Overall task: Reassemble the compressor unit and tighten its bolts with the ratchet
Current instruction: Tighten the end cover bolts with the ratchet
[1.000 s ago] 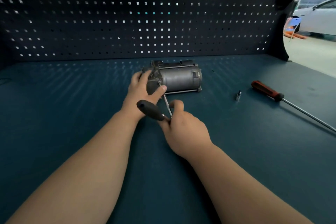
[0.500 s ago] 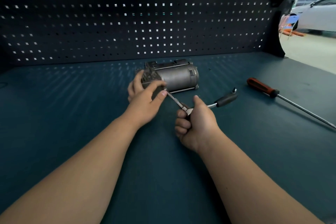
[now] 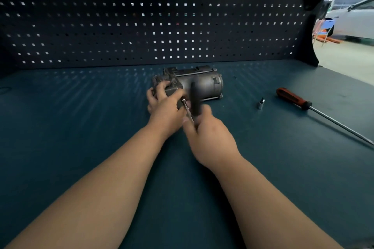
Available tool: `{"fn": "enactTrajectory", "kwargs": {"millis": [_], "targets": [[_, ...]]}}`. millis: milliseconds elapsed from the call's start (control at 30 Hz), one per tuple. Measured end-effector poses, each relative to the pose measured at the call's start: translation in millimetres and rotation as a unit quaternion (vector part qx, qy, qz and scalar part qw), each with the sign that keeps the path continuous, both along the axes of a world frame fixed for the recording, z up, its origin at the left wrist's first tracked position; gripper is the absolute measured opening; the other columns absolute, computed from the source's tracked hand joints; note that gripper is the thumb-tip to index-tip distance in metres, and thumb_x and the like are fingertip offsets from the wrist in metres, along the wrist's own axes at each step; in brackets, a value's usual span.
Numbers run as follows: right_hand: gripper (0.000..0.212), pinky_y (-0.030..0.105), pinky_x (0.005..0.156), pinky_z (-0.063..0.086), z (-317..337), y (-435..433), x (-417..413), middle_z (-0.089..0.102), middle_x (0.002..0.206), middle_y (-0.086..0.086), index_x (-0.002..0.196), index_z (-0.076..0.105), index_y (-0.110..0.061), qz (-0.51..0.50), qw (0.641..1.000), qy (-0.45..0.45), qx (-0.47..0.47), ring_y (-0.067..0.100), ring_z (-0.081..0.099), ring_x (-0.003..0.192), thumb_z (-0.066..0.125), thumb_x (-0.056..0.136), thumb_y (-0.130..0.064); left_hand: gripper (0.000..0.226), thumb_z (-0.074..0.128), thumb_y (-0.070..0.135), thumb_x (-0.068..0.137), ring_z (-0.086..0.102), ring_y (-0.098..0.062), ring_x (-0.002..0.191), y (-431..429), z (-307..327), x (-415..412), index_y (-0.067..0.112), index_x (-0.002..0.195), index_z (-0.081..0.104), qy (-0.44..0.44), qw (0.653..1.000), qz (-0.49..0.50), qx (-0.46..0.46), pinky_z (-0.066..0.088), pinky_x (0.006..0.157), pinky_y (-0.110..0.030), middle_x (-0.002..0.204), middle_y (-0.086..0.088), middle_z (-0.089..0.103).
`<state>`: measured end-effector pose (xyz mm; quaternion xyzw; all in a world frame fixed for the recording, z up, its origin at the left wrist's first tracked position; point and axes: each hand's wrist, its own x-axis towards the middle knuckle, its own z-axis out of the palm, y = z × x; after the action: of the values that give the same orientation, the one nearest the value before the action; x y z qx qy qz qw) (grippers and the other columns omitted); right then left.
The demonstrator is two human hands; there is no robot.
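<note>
The grey metal compressor unit (image 3: pixel 202 84) lies on its side on the dark teal bench top (image 3: pixel 81 117), near the middle. My left hand (image 3: pixel 165 107) grips the unit's near left end block, fingers curled over its top. My right hand (image 3: pixel 210 137) holds the ratchet (image 3: pixel 194 101) at its head. The ratchet's black handle points up and away, blurred, in front of the unit's barrel. Its thin metal extension runs up-left from my right hand to the end block, just beside my left thumb. The bolt itself is hidden.
A small loose socket (image 3: pixel 261 103) stands to the right of the unit. Further right lies a long screwdriver (image 3: pixel 297 100) with a red and black handle, its shaft reaching toward the bench's right edge. A perforated back panel (image 3: pixel 162 16) closes off the rear.
The ratchet handle has swung from pointing right to pointing up in front of the unit. My right hand has moved up and left; my left hand still holds the end block.
</note>
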<state>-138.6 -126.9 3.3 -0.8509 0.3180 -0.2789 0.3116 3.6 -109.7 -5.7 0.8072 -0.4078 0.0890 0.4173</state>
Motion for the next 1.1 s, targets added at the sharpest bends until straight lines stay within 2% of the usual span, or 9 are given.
{"fn": "enactTrajectory", "kwargs": {"millis": [67, 133, 367, 500, 567, 667, 767, 933, 1100], "targets": [[0.036, 0.035, 0.052, 0.029, -1.9, 1.0, -0.3, 0.056, 0.083, -0.002, 0.124, 0.038, -0.023, -0.005, 0.98, 0.101, -0.169, 0.025, 0.044, 0.068, 0.045, 0.094, -0.043, 0.01, 0.061, 0.034, 0.084, 0.008, -0.035, 0.136, 1.3, 0.5, 0.5, 0.041, 0.083, 0.055, -0.01, 1.0, -0.001, 0.008, 0.02, 0.108, -0.05, 0.148, -0.001, 0.023], [0.04, 0.033, 0.05, 0.025, 0.4, 3.8, 1.2, 0.06, 0.085, 0.0, 0.128, 0.036, -0.021, -0.021, 0.975, 0.108, -0.191, 0.024, 0.042, 0.066, 0.044, 0.095, -0.041, 0.012, 0.06, 0.037, 0.084, 0.006, -0.031, 0.135, 1.5, -1.0, 1.9, 0.043, 0.078, 0.052, -0.012, 1.0, -0.014, 0.008, 0.021, 0.107, -0.05, 0.148, 0.002, 0.024], [0.019, 0.031, 0.049, 0.029, 0.1, -6.7, -0.1, 0.052, 0.075, -0.007, 0.088, 0.036, -0.024, -0.057, 0.996, 0.021, -0.059, 0.012, 0.045, 0.062, 0.041, 0.095, -0.041, 0.023, 0.064, 0.037, 0.082, 0.017, -0.042, 0.134, 0.7, 2.0, -4.3, 0.048, 0.095, 0.049, 0.027, 1.0, 0.012, -0.01, 0.024, 0.108, -0.06, 0.126, 0.021, 0.012], [0.026, 0.03, 0.055, 0.037, 1.9, 0.6, 8.5, 0.056, 0.076, -0.009, 0.087, 0.049, -0.022, -0.014, 0.985, -0.092, 0.146, 0.014, 0.054, 0.069, 0.043, 0.096, -0.046, 0.012, 0.056, 0.041, 0.089, 0.001, -0.034, 0.138, 1.5, -1.8, -1.0, 0.04, 0.1, 0.057, -0.02, 0.999, -0.003, 0.033, 0.012, 0.111, -0.056, 0.15, 0.007, 0.016], [0.032, 0.023, 0.045, 0.032, 4.0, 5.3, 11.7, 0.053, 0.062, -0.005, 0.079, 0.05, -0.022, -0.006, 0.929, -0.184, 0.321, 0.01, 0.045, 0.045, 0.045, 0.096, -0.048, 0.015, 0.053, 0.043, 0.091, 0.002, -0.035, 0.138, 0.3, -3.5, 0.1, 0.036, 0.102, 0.059, -0.03, 0.999, 0.005, 0.03, 0.012, 0.11, -0.055, 0.151, 0.004, 0.019], [0.031, 0.017, 0.036, 0.022, 9.1, 6.2, 10.5, 0.045, 0.047, -0.002, 0.084, 0.053, -0.02, 0.005, 0.775, -0.282, 0.565, 0.01, 0.026, 0.032, 0.041, 0.099, -0.044, 0.015, 0.051, 0.043, 0.093, 0.004, -0.037, 0.138, -1.5, -3.7, -3.5, 0.034, 0.102, 0.059, -0.046, 0.998, 0.016, 0.027, 0.013, 0.11, -0.055, 0.15, 0.003, 0.02], [0.03, 0.016, 0.033, 0.018, 11.0, 1.8, 8.6, 0.041, 0.045, -0.004, 0.092, 0.053, -0.019, 0.012, 0.686, -0.314, 0.656, 0.008, 0.02, 0.031, 0.036, 0.101, -0.043, 0.017, 0.052, 0.043, 0.092, 0.002, -0.039, 0.138, -1.4, -3.7, -1.5, 0.036, 0.106, 0.059, -0.048, 0.998, 0.016, 0.031, 0.012, 0.109, -0.057, 0.151, 0.002, 0.019], [0.032, 0.015, 0.032, 0.018, 11.1, -1.5, 7.9, 0.04, 0.044, -0.004, 0.092, 0.052, -0.018, 0.012, 0.682, -0.316, 0.659, 0.008, 0.02, 0.03, 0.035, 0.101, -0.044, 0.048, 0.056, 0.034, 0.089, -0.006, -0.032, 0.143, 9.8, -5.7, 1.3, 0.041, 0.132, 0.038, -0.035, 0.997, -0.015, 0.065, 0.008, 0.111, -0.057, 0.154, 0.006, 0.009], [0.033, 0.015, 0.034, 0.021, 9.8, -2.8, 8.3, 0.043, 0.043, -0.003, 0.093, 0.053, -0.017, 0.004, 0.735, -0.296, 0.61, 0.01, 0.022, 0.03, 0.036, 0.1, -0.044, 0.006, 0.058, 0.034, 0.091, 0.004, -0.023, 0.144, 22.9, 0.4, -0.2, 0.034, 0.086, 0.055, 0.014, 0.999, -0.03, 0.012, 0.013, 0.114, -0.049, 0.153, 0.01, 0.022]]}}
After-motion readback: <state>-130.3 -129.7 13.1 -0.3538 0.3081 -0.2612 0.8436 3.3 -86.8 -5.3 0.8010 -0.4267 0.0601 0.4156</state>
